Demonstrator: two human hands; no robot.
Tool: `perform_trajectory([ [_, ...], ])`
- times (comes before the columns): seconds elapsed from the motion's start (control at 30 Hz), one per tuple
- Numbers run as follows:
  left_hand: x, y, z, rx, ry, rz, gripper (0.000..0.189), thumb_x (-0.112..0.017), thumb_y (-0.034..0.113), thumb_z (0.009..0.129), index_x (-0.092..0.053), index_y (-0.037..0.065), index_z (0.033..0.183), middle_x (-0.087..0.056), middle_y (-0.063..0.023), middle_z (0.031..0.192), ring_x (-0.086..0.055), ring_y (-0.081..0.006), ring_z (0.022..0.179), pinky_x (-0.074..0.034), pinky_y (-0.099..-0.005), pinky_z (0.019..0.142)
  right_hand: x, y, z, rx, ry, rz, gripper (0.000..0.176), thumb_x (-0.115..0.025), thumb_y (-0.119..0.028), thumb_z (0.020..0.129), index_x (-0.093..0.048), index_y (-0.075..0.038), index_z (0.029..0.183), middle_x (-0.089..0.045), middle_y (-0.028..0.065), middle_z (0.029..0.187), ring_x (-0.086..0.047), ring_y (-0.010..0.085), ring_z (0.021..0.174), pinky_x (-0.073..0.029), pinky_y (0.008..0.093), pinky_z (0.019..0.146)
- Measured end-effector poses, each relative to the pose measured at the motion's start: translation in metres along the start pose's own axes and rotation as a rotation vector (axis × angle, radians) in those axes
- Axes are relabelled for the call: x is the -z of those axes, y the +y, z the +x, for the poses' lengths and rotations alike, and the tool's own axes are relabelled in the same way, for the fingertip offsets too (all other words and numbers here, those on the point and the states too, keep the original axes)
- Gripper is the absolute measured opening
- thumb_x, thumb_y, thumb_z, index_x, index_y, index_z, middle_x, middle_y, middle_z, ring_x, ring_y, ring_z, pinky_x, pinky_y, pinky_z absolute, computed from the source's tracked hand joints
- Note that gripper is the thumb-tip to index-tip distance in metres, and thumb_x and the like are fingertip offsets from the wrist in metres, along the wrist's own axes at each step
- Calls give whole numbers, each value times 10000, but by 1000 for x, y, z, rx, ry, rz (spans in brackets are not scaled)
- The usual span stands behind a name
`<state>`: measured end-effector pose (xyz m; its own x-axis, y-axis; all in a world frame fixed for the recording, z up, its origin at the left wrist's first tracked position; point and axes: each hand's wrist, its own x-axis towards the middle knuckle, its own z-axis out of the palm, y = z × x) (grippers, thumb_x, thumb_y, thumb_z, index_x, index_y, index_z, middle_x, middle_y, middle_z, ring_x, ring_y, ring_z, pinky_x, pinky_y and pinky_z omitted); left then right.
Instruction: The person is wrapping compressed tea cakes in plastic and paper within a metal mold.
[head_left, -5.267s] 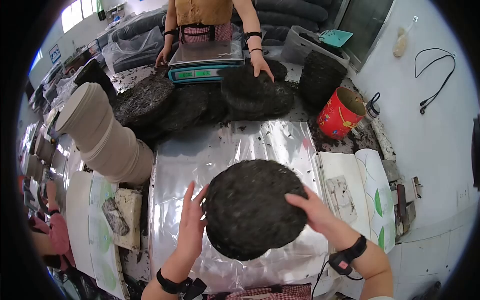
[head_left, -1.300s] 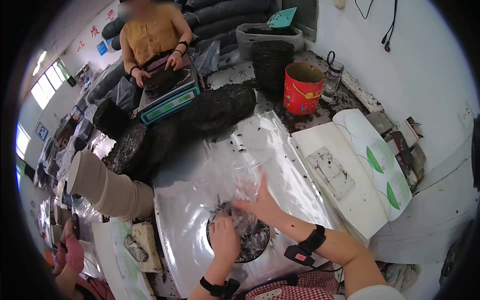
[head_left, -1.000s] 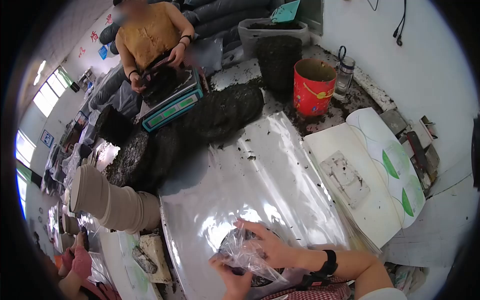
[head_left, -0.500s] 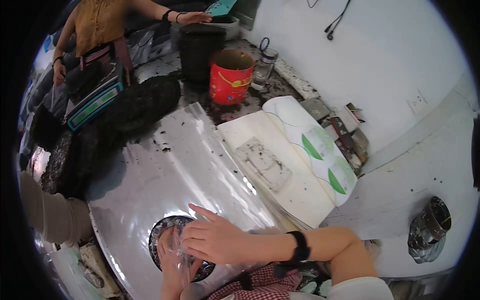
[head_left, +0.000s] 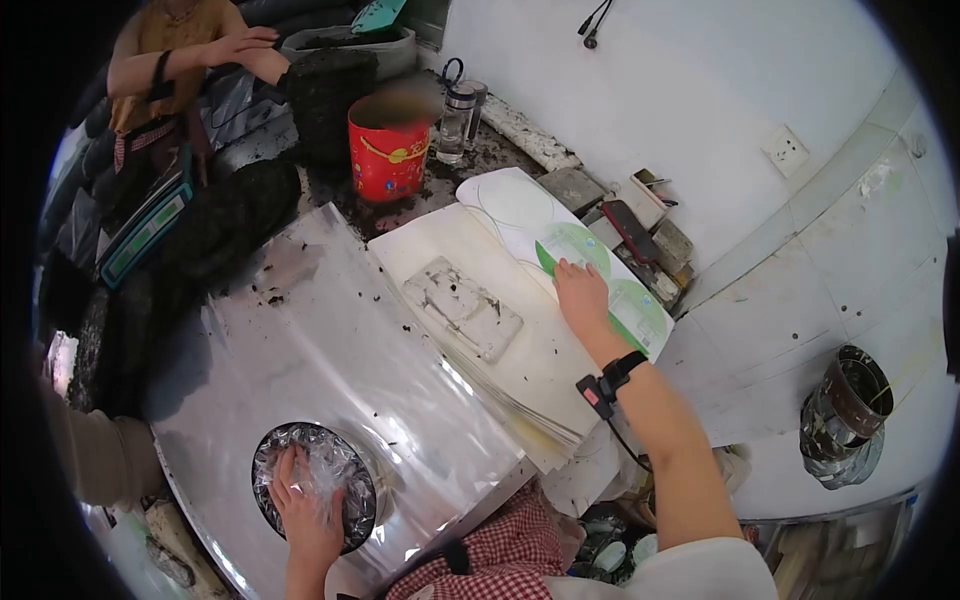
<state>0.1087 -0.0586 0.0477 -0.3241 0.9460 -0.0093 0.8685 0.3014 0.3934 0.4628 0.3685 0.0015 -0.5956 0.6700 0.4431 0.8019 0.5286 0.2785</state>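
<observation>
My left hand [head_left: 305,500] lies with fingers spread on crumpled clear plastic film [head_left: 335,470] inside a round, dark-rimmed container [head_left: 372,500]. This container rests on a shiny metal sheet [head_left: 290,350]. At the far right of a paper stack, my right hand [head_left: 583,295] has its bent fingers closed at a white printed sheet [head_left: 640,305] with green patterns and round outlines. Its thumb is hidden. Beside that hand, a pale flat slab [head_left: 462,308] sits on cream paper [head_left: 400,250].
A red bucket [head_left: 388,160], a glass bottle [head_left: 456,125] and a dark cylindrical block [head_left: 335,100] stand at the back. A phone [head_left: 628,230] lies on bricks by the wall. On the left are a scale [head_left: 150,230] and another person [head_left: 165,60]. A dark metal can [head_left: 850,400] is at right.
My right hand has left the plastic film beside my left hand and reached out to the printed sheet. My left hand stays on the film. The other person's arms have drawn together.
</observation>
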Motion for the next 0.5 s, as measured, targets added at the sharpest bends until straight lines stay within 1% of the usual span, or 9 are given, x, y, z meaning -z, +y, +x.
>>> perform_trajectory([
  [0.07, 1, 4, 1, 16, -13, 30, 759, -623, 246, 880, -297, -106, 1468, -305, -242, 1491, -265, -433, 1395, -177, -561, 1151, 53, 6, 34, -405, -367, 98, 200, -604, -155, 881, -717, -78, 1028, -711, 189, 996, -701, 343, 923, -532, 462, 848],
  [0.13, 3, 7, 4, 50, -20, 61, 754, -619, 240, 881, -297, -103, 1470, -306, -245, 1490, -268, -435, 1392, -183, -559, 1148, 36, 98, 36, -751, 250, 564, 184, -617, -158, 894, -747, -57, 977, -719, 208, 918, -716, 311, 835, -542, 383, 754],
  [0.2, 5, 6, 3, -3, -1, 8, 792, -653, 242, 863, -287, -96, 1479, -317, -252, 1481, -280, -437, 1380, -191, -562, 1141, 38, 201, 21, -1145, 629, 1110, 281, -622, -227, 945, -719, 8, 1064, -733, 87, 939, -661, 215, 769, -528, 351, 731],
  [0.23, 5, 6, 3, 18, 0, 11, 792, -653, 242, 863, -287, -96, 1479, -317, -252, 1481, -280, -437, 1380, -191, -562, 1141, 57, 219, 9, -1195, 683, 946, 299, -598, -252, 972, -711, -2, 1092, -710, 52, 906, -652, 221, 753, -530, 351, 737],
  [0.3, 3, 7, 5, -27, 37, 67, 842, -684, 224, 838, -259, -114, 1481, -330, -265, 1466, -299, -441, 1366, -196, -564, 1135, 120, 143, 20, -1274, 621, 947, 361, -566, -279, 1001, -653, 6, 1204, -684, 78, 1016, -640, 194, 913, -539, 343, 751],
  [0.33, -1, 7, 6, -19, 115, -60, 794, -756, 263, 782, -413, -60, 1421, -348, -268, 1447, -315, -455, 1346, -229, -579, 1112, 106, 106, 21, -1145, 600, 1110, 429, -555, -313, 1008, -573, -4, 1305, -609, 73, 1190, -587, 201, 1054, -538, 338, 812],
  [0.37, -2, -6, 5, -245, 150, 53, 659, -814, 354, 713, -608, 15, 1241, -399, -253, 1381, -360, -456, 1281, -287, -572, 1066, 89, 60, 22, -1012, 570, 1282, 516, -545, -348, 1016, -493, -14, 1407, -535, 68, 1363, -533, 207, 1195, -537, 333, 873],
  [0.43, 7, 3, 6, -263, 258, -69, 536, -848, 426, 643, -699, 53, 998, -491, -205, 1194, -448, -394, 1095, -354, -517, 980, 125, -74, 24, -675, 140, 1478, 592, -449, -346, 1052, -338, 45, 1482, -392, 132, 1505, -409, 225, 1348, -358, 346, 1103],
  [0.5, -3, -8, 4, -150, 214, -145, 600, -821, 380, 705, -613, 31, 1147, -522, -200, 1155, -477, -390, 1074, -360, -535, 960, 153, -177, 15, -168, -49, 1526, 577, -472, -244, 1013, -326, 50, 1488, -358, 176, 1542, -362, 275, 1411, -274, 362, 1164],
])
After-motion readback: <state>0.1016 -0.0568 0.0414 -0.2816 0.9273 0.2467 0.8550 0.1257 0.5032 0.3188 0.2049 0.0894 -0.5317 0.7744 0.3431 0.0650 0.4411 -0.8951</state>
